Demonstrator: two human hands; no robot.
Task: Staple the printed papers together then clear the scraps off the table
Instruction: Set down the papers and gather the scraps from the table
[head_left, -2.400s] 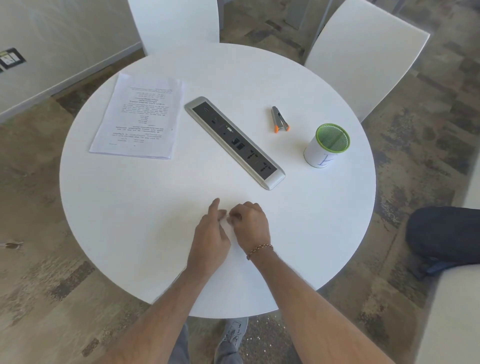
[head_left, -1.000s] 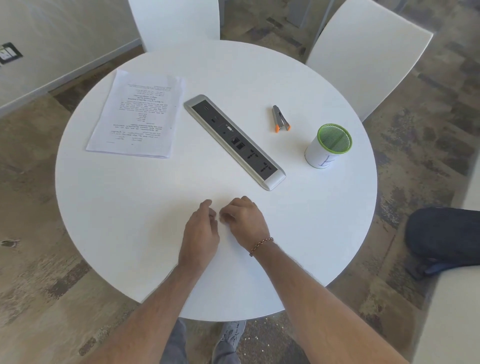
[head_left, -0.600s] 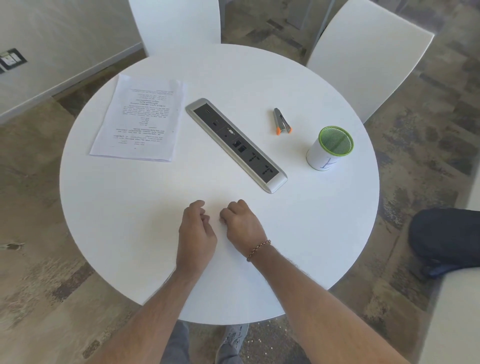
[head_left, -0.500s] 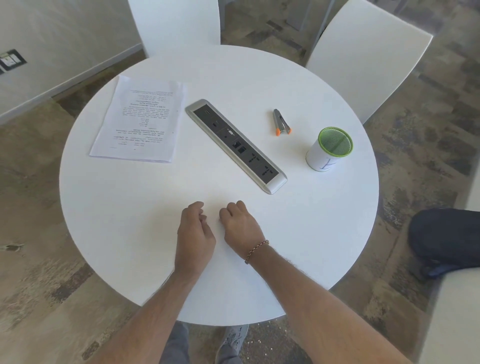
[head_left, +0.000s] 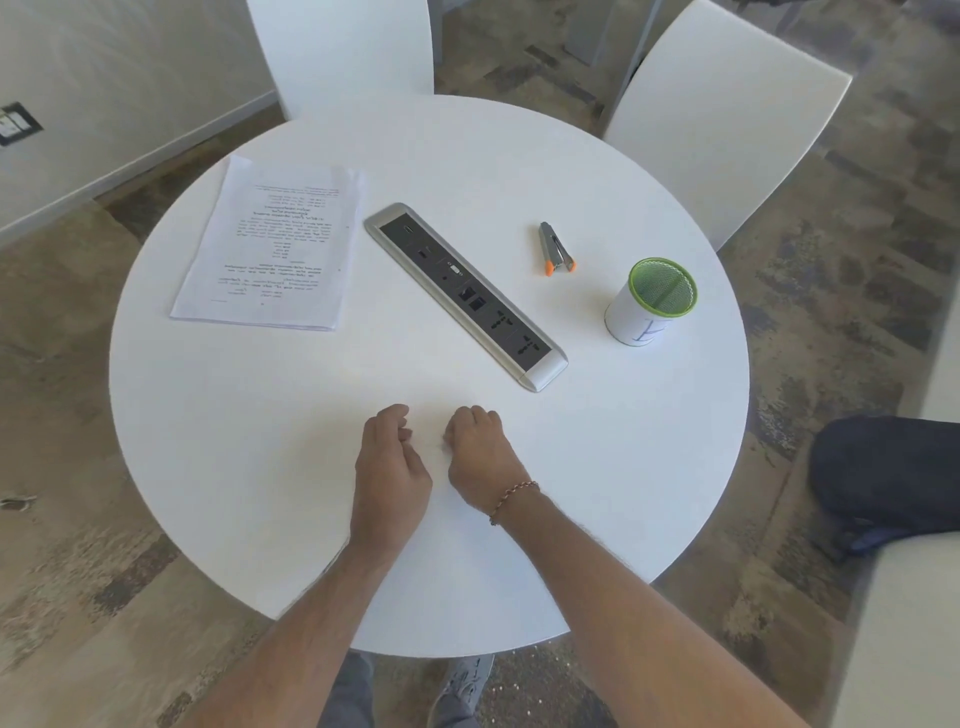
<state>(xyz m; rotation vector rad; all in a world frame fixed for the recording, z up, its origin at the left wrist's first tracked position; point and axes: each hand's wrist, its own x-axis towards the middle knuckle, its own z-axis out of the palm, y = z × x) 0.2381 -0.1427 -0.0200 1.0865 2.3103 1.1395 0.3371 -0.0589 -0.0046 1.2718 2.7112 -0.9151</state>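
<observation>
Fingers (head_left: 397, 415) of the left hand (head_left: 389, 467) are curling loosely inward above the table (head_left: 260, 467); those of the right hand (head_left: 480, 452) are bunching at the thumb as if pinching. Whether either hand is grasping a scrap cannot be told: anything between the tips is too small and too white to show.

Head view, clock positions taken from the table's centre:
- Hands: sitting at six o'clock, close together but apart, near the front edge.
- Printed papers (head_left: 270, 244): lying flat at ten o'clock as one squared stack; whether a staple is in them cannot be told.
- Stapler (head_left: 555, 249): lying at one o'clock, well apart from both hands and from the papers.
- Cup (head_left: 652, 301): standing upright at three o'clock, green mesh lining showing.
- Socket strip (head_left: 462, 293): running across the centre between papers and stapler.
- Chairs (head_left: 727, 114): standing at twelve and two o'clock.

Likely step: picking up scraps.

Risks:
- White scraps against a white top are going unseen and being left behind.
- A sweeping palm may be pushing bits over the near edge onto the floor.
- A tiny piece may be slipping from a weak pinch.
</observation>
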